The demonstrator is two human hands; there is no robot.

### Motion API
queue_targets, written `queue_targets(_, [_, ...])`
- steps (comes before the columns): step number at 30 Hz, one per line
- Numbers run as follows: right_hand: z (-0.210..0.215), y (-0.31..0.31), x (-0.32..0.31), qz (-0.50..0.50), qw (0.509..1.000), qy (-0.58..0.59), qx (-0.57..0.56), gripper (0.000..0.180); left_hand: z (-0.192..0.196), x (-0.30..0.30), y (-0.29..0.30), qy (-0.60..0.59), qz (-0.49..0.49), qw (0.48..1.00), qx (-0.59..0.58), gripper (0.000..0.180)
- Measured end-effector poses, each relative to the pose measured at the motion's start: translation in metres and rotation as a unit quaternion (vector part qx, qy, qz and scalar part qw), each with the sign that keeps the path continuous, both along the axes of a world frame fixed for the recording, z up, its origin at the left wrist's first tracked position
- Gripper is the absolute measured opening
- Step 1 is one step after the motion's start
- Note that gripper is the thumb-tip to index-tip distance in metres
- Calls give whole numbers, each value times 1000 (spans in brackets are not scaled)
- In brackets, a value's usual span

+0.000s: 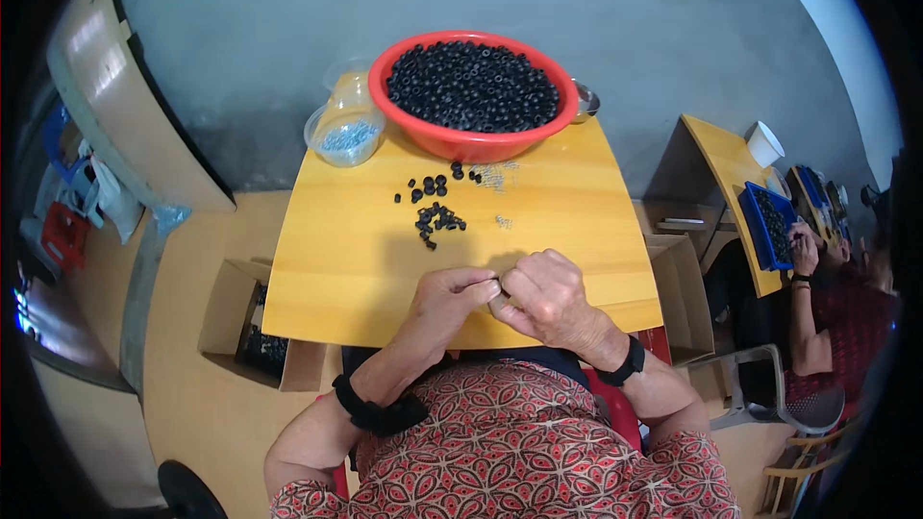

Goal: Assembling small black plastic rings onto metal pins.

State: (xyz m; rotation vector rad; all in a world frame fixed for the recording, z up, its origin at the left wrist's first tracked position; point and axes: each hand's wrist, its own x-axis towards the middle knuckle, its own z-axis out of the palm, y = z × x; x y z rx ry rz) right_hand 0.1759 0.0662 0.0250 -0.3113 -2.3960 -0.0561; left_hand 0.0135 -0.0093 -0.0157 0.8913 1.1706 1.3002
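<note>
Room: a grey wall stands behind, and a tan floor lies all around.
Yellow desk: smooth wood; the person sits at its near edge.
Left hand: thumb and finger pinched close together, meeting the right hand at the tips.
Right hand: curled in, with its fingers bent; I cannot tell what, if anything, either hand has hold of, as the fingers hide it.
Loose black pieces: on the desk, past the hands and a bit left, so the left hand is nearer; they are too short and stubby to show a long way.
Tiny silver bits: straight out past where the hands meet, right of the black pieces.
Silver pins: farther out, just below the bowl; too small to tell which way each points.
Red bowl: at the far end, heaped with black rings.
Clear tub: left of the red bowl, with silvery blue bits inside.
Boxes: an open cardboard box on the left floor.
Other desk: off right, where another person reaches into a blue tray.
</note>
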Motion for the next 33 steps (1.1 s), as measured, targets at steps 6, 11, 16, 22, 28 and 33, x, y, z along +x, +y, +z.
queue_targets(6, [1, 2, 7, 2, 999, -34, -15, 20, -5, 3, 3, -38, -20, 999, 10, 23])
queue_targets(11, [0, 7, 10, 8, 999, -52, -9, 21, 4, 0, 6, 0, -69, 998, -10, 23])
queue_targets(16, [0, 3, 12, 46, 996, -68, -37, 24, 1, -2, 2, -33, -122, 992, -20, 20])
queue_targets(22, [-5, 2, 11, 34, 998, -43, -32, 27, -6, -3, 1, -60, -126, 990, -13, 20])
queue_targets(28, [-2, 5, 4, 30, 999, -17, -40, 22, 2, -12, 6, -3, -135, 991, -9, 26])
queue_targets(33, [5, 6, 1, 35, 998, 6, -47, 22, 15, -11, 5, 26, -78, 996, 27, 31])
